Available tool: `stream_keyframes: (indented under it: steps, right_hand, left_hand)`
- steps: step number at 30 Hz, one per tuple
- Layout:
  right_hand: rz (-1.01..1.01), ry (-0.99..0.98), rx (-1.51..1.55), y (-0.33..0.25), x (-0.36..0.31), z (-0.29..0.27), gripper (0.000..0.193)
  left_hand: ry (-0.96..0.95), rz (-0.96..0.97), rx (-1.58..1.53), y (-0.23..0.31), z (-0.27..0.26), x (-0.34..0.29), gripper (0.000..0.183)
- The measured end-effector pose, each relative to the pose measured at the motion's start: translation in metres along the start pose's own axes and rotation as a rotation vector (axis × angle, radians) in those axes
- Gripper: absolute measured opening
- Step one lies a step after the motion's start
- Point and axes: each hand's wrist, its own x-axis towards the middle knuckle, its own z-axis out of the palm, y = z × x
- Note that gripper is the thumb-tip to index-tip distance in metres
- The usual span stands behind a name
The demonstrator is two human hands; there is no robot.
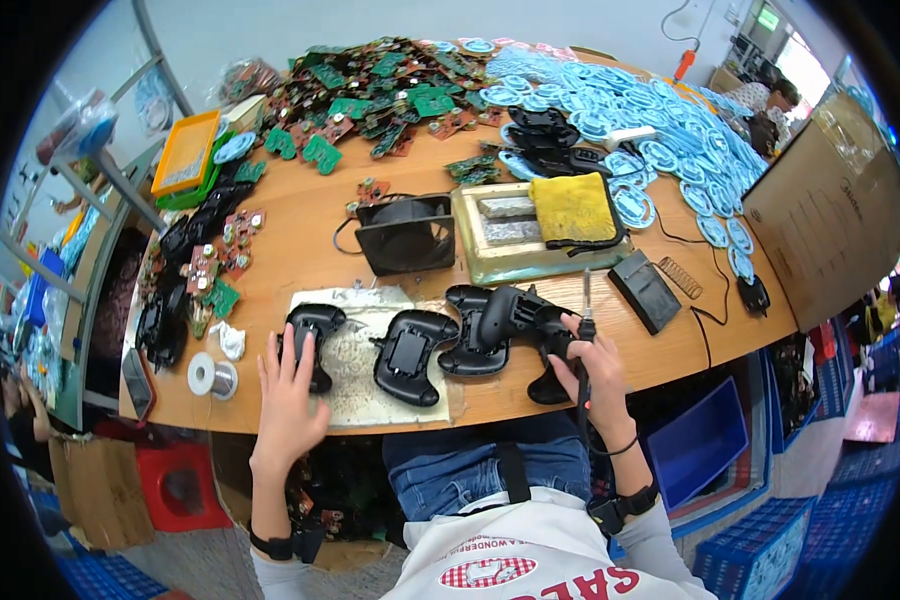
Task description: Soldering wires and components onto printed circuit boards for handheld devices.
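At the wooden table [305, 230], the open left hand [290, 400] seemingly steadies an eight-o'clock controller [322, 318]; the right hand [602, 372] grips a soldering iron [587, 327], tip toward twelve.

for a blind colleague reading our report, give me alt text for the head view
A person's right hand holds a soldering iron, tip up, by a row of black game controllers on a wooden workbench, with the left hand at one of them. Behind are a black cooling fan, heaped red and green circuit boards and many light-blue rings.
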Motion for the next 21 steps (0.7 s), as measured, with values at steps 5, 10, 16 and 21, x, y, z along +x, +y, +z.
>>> stream_keyframes:
  steps: [5, 10, 16, 21]
  right_hand:
    - [0.005, -0.103, 0.026, 0.003, 0.005, 0.011, 0.027]
    - [0.037, -0.069, 0.018, 0.011, -0.004, -0.004, 0.026]
    - [0.118, -0.049, 0.090, 0.005, -0.010, -0.020, 0.026]
    - [0.185, -0.115, -0.003, 0.012, -0.024, -0.022, 0.027]
  left_hand:
    - [-0.134, 0.373, -0.133, 0.064, 0.019, 0.029, 0.068]
    - [-0.052, 0.174, -0.058, 0.053, 0.041, 0.022, 0.064]
    - [0.011, 0.325, -0.066, 0.085, 0.032, 0.039, 0.066]
    - [0.008, 0.481, -0.126, 0.122, 0.059, 0.067, 0.039]
